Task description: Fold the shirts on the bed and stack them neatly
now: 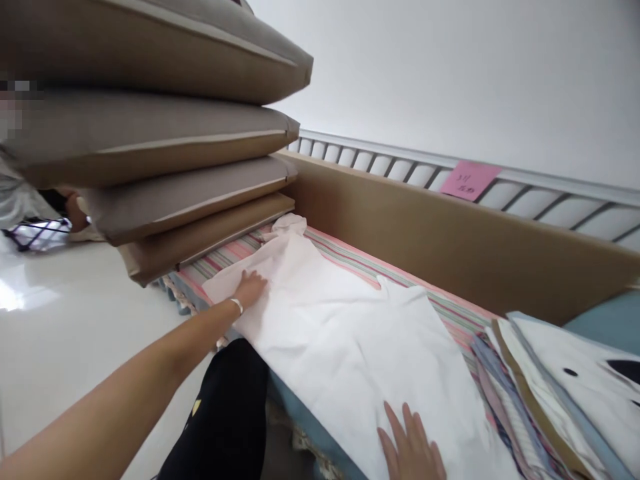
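Note:
A white garment [340, 333] lies spread over a striped cloth [345, 252], with a thinner, see-through part at its far left end. My left hand [250, 290], with a white band on the wrist, rests on that thin part near the garment's edge, its fingers stretched out over the fabric. My right hand [411, 445] lies flat on the near part of the garment, fingers spread. Small creases run across the middle of the white fabric.
Several large grey-brown cushions [200, 133] are stacked at the left. A brown padded board [425, 233] and a metal rail with a pink note [470, 180] run along the wall. Folded clothes [550, 400] lie at the right. My dark-clothed leg [225, 407] is by the edge.

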### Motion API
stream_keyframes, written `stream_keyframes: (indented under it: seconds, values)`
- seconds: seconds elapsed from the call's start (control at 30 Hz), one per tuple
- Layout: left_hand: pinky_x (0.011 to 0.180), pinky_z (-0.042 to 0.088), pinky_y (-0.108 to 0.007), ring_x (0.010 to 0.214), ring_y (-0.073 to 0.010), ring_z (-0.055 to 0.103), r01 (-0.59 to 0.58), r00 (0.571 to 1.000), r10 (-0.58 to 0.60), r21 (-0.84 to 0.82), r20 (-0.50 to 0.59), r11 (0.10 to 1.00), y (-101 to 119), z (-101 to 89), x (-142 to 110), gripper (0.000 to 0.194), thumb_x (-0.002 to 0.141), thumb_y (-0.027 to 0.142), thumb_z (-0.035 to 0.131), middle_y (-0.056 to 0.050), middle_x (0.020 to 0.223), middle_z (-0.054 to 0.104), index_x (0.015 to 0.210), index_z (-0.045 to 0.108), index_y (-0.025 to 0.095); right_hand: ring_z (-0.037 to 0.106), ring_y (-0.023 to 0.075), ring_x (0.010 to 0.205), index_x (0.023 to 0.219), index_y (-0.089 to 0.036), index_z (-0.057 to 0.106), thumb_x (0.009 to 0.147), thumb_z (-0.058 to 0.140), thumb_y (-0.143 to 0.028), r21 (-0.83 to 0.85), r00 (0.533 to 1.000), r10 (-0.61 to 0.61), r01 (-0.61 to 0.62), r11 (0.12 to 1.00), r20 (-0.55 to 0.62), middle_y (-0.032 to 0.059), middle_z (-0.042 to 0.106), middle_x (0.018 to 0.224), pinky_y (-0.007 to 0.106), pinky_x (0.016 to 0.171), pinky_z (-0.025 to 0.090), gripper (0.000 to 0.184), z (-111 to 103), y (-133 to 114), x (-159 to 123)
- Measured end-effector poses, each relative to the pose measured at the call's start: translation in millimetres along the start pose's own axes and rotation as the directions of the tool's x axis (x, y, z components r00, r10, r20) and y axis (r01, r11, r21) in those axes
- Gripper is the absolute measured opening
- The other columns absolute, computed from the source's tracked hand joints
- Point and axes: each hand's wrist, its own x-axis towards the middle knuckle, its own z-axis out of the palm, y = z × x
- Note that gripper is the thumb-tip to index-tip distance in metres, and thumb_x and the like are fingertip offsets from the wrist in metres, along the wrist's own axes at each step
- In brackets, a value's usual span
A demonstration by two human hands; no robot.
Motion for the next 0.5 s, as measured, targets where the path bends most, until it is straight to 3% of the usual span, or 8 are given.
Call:
stream_keyframes:
  seconds: [0.13, 0.33, 0.4, 0.5]
  values:
    - [0.106, 0.014, -0.056, 0.108, -0.0272, 0.049, -0.029, 1.0, 0.029, 0.058, -0.006, 0.998, -25.1, -9.8, 27.7, 0.031, 0.078, 0.006, 0.039, -0.013, 0.096, 0.064, 0.089, 0.066, 0.018, 0.032, 0.0306, 0.132, 0.129, -0.024, 0.051, 0.089, 0.025, -0.05, -0.086, 1.0, -0.014, 0.012, 0.996, -0.012, 0.01, 0.04, 0.142, 0.054, 0.101, 0.03, 0.054, 7.3, -5.0, 2.5]
    - [0.108, 0.01, -0.051, 0.106, -0.0251, 0.049, -0.046, 0.997, 0.051, 0.085, -0.052, 0.995, -36.1, 0.0, 39.6, 0.029, 0.08, 0.005, 0.037, -0.011, 0.095, 0.063, 0.08, 0.063, 0.018, 0.032, 0.0328, 0.132, 0.129, -0.022, 0.05, 0.088, 0.03, -0.047, -0.097, 0.997, -0.072, 0.07, 0.993, -0.018, 0.0124, 0.039, 0.142, 0.055, 0.1, 0.03, 0.052, 17.2, 0.4, -2.5]
    - [0.108, 0.014, -0.049, 0.105, -0.0238, 0.05, -0.024, 0.997, 0.029, 0.06, -0.071, 0.998, -33.3, 7.3, 37.7, 0.026, 0.08, 0.007, 0.04, -0.009, 0.097, 0.064, 0.082, 0.063, 0.019, 0.032, 0.0328, 0.132, 0.13, -0.023, 0.049, 0.088, 0.031, -0.047, -0.064, 0.997, -0.071, 0.071, 0.995, -0.002, 0.0118, 0.038, 0.143, 0.054, 0.101, 0.03, 0.052, 16.1, 1.0, -1.1]
    - [0.107, 0.018, -0.048, 0.117, -0.0243, 0.044, 0.046, 0.986, -0.046, -0.005, -0.162, 0.999, -32.1, 10.2, 27.7, 0.027, 0.083, 0.015, 0.043, -0.009, 0.12, 0.057, 0.105, 0.058, 0.02, 0.033, 0.0313, 0.132, 0.13, -0.02, 0.049, 0.089, 0.031, -0.046, 0.029, 0.997, -0.063, 0.062, 0.998, 0.034, 0.0124, 0.04, 0.141, 0.051, 0.101, 0.033, 0.052, 2.6, 12.6, 1.9]
